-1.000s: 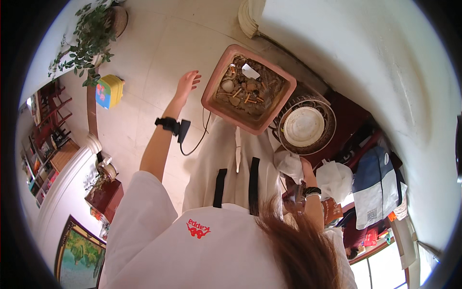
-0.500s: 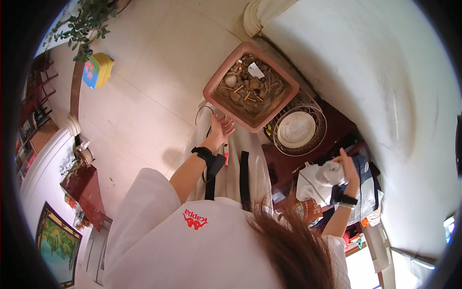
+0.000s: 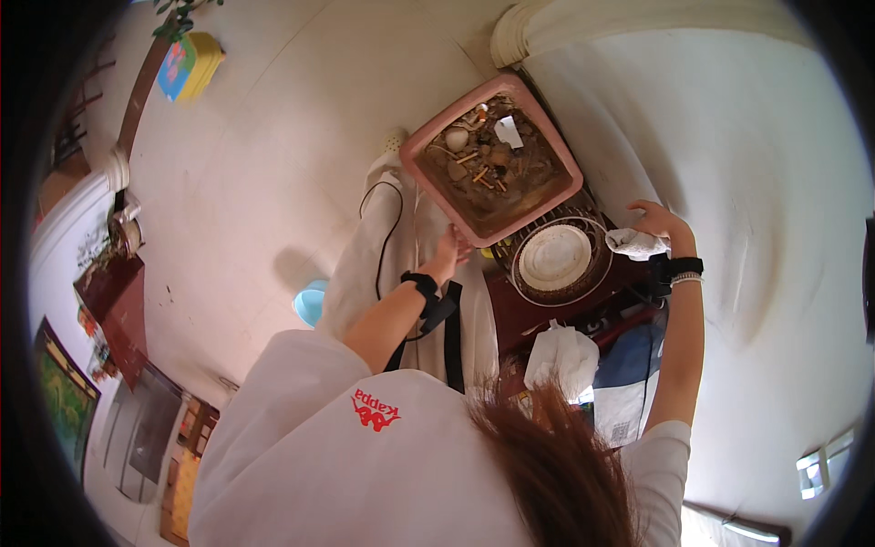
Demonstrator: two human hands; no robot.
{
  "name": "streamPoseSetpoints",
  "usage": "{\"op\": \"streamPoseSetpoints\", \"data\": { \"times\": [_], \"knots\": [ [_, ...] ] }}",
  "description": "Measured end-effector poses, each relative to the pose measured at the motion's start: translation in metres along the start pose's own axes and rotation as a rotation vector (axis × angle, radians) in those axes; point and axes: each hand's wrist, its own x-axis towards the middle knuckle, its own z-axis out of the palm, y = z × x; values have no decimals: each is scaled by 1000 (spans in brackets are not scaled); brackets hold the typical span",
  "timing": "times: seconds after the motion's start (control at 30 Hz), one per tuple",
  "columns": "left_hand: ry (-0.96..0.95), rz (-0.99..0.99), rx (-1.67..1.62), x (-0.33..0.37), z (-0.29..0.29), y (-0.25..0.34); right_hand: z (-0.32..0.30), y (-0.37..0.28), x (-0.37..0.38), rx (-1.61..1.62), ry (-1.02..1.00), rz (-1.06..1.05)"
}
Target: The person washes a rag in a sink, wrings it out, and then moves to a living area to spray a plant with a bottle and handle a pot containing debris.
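A square terracotta-coloured pot (image 3: pixel 441 128) holds dirt, stones, cigarette butts and a white scrap. My left hand (image 3: pixel 449 252) is at the pot's near side, fingers loosely apart beside its wall; whether they touch it is hard to tell. In my right hand (image 3: pixel 663 223) is a crumpled white cloth (image 3: pixel 635 243), hanging below the fingers near the wall. Between the pot and that hand, a round dark basket (image 3: pixel 602 264) with a white plate (image 3: pixel 553 258) inside rests on a dark red surface (image 3: pixel 510 305).
A white plastic bag (image 3: pixel 560 358) and a blue-and-white bag (image 3: pixel 629 369) stand near my right side. The white wall (image 3: pixel 747 228) rises at the right. A light blue basin (image 3: pixel 312 303) sits on the tiled floor (image 3: pixel 264 201) by my leg. Farther off is a yellow-and-blue stool (image 3: pixel 191 68).
My right hand has moved away from the bags, up toward the wall beside the basket, carrying the cloth. My left hand has come closer to the pot. The view has shifted, showing the blue basin.
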Motion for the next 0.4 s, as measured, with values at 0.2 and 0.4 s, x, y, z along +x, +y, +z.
{"op": "streamPoseSetpoints", "data": {
  "times": [0.2,0.4],
  "knots": [
    [-35,-44,-120,14,16,-20,-27,-38,31,-12,-210,-9],
    [336,434,-682,-4,-10,19,-54,-67,23,171,-227,-47]
  ]
}}
